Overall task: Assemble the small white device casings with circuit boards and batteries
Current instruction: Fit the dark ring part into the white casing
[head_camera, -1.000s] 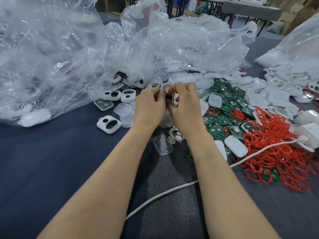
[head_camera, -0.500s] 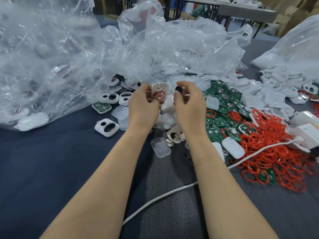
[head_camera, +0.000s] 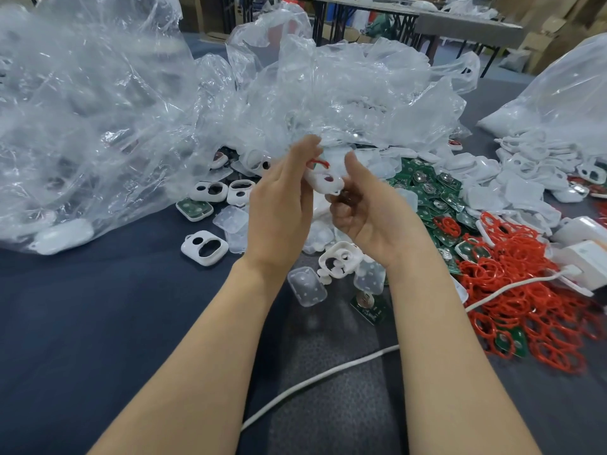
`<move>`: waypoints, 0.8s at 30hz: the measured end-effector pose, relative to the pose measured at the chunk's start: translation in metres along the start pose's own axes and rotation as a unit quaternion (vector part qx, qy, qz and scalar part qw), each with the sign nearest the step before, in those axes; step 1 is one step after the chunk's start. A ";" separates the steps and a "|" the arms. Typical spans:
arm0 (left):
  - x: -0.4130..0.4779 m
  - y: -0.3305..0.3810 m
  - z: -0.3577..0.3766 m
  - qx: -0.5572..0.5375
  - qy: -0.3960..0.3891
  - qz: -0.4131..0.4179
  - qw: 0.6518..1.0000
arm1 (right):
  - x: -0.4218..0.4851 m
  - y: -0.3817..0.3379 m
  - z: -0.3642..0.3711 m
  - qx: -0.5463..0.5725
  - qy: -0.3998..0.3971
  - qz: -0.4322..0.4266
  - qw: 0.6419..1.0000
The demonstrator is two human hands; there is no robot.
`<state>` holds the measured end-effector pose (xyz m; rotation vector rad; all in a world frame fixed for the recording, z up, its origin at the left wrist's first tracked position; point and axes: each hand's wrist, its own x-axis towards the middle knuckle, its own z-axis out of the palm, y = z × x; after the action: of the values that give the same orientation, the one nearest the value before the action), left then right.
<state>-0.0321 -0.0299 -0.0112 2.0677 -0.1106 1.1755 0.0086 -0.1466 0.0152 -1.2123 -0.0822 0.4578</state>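
Observation:
I hold a small white casing [head_camera: 323, 182] with a red ring [head_camera: 318, 163] in it, raised between both hands. My left hand [head_camera: 279, 205] grips its left side, fingers stretched up along it. My right hand [head_camera: 369, 210] curls under its right end, thumb against the edge; a small dark part [head_camera: 344, 194] shows by those fingertips. Loose white casings [head_camera: 204, 247] lie on the table to the left, and one more [head_camera: 340, 259] sits below my hands. Green circuit boards [head_camera: 427, 188] are heaped to the right.
Crumpled clear plastic bags [head_camera: 82, 110] fill the left and back. A pile of red rings [head_camera: 525, 290] spreads at the right beside white adapter blocks [head_camera: 588, 257]. A white cable [head_camera: 328, 372] crosses the dark cloth. Clear covers [head_camera: 307, 285] and a single board [head_camera: 369, 307] lie under my wrists.
My hands came apart, then closed again higher up. The casing has tilted flat between them and my right hand has turned palm-up against it.

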 end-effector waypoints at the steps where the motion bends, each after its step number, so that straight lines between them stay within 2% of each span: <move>1: 0.000 -0.001 0.000 -0.011 -0.009 0.000 1.000 | 0.000 0.001 -0.001 -0.011 -0.011 -0.016 1.000; 5: -0.001 -0.003 0.003 -0.071 -0.035 -0.074 0.994 | 0.002 0.005 -0.005 -0.084 -0.012 -0.105 0.991; 8: 0.003 -0.006 0.004 -0.061 -0.021 -0.161 0.985 | 0.005 0.008 -0.009 -0.159 0.002 -0.161 0.974; 9: 0.005 -0.007 0.003 -0.096 -0.020 -0.205 0.974 | 0.006 0.008 -0.009 -0.180 0.004 -0.170 0.969; 10: 0.008 -0.007 0.002 -0.168 -0.018 -0.262 0.950 | 0.006 0.009 -0.010 -0.197 0.007 -0.175 0.965; 12: 0.015 -0.006 -0.003 -0.353 -0.030 -0.375 0.857 | 0.008 0.010 -0.011 -0.205 0.012 -0.177 0.963; 13: 0.017 -0.006 -0.005 -0.422 -0.047 -0.401 0.812 | 0.008 0.010 -0.012 -0.197 0.012 -0.175 0.965; 14: 0.018 -0.005 -0.007 -0.459 -0.070 -0.410 0.785 | 0.008 0.011 -0.012 -0.185 0.008 -0.173 0.967; 16: 0.018 -0.005 -0.008 -0.495 -0.104 -0.412 0.758 | 0.008 0.011 -0.012 -0.170 -0.005 -0.166 0.971; 20: 0.018 -0.005 -0.009 -0.551 -0.103 -0.430 0.708 | 0.008 0.011 -0.012 -0.146 -0.031 -0.142 0.979; 24: 0.019 -0.007 -0.012 -0.561 -0.115 -0.432 0.696 | 0.007 0.011 -0.013 -0.109 -0.049 -0.129 0.984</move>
<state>-0.0266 -0.0118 0.0029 0.8771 0.0382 0.0857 0.0157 -0.1519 -0.0007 -1.3707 -0.3775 0.2858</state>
